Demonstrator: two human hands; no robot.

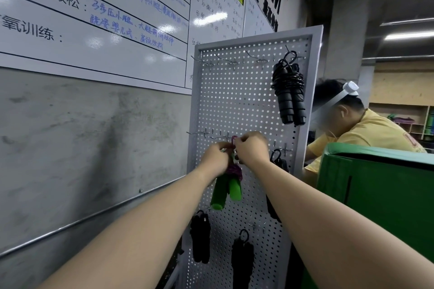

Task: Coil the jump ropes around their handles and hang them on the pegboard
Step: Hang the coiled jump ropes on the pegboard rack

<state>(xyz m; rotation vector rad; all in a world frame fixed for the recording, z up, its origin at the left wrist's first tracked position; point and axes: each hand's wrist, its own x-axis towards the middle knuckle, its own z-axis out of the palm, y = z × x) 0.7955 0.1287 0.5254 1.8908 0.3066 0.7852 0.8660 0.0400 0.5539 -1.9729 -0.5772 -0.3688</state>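
**Green-handled rope at the pegboard's middle row**

At the centre of the grey pegboard (237, 105), I see both hands meeting over a jump rope with green foam handles (226, 189). Its purple cord (234, 170) is wound around the handle tops, and a small loop of it rises at 12 o'clock towards a metal hook (226, 136). My left hand (215, 157) grips the bundle at the coil, fingers curled round it. My right hand (252, 148) pinches the loop just beside the hook. The handles point down towards 6 o'clock. At 2 o'clock a black coiled rope (290, 91) hangs from a peg; two more black ropes (200, 237) hang at 6 o'clock.
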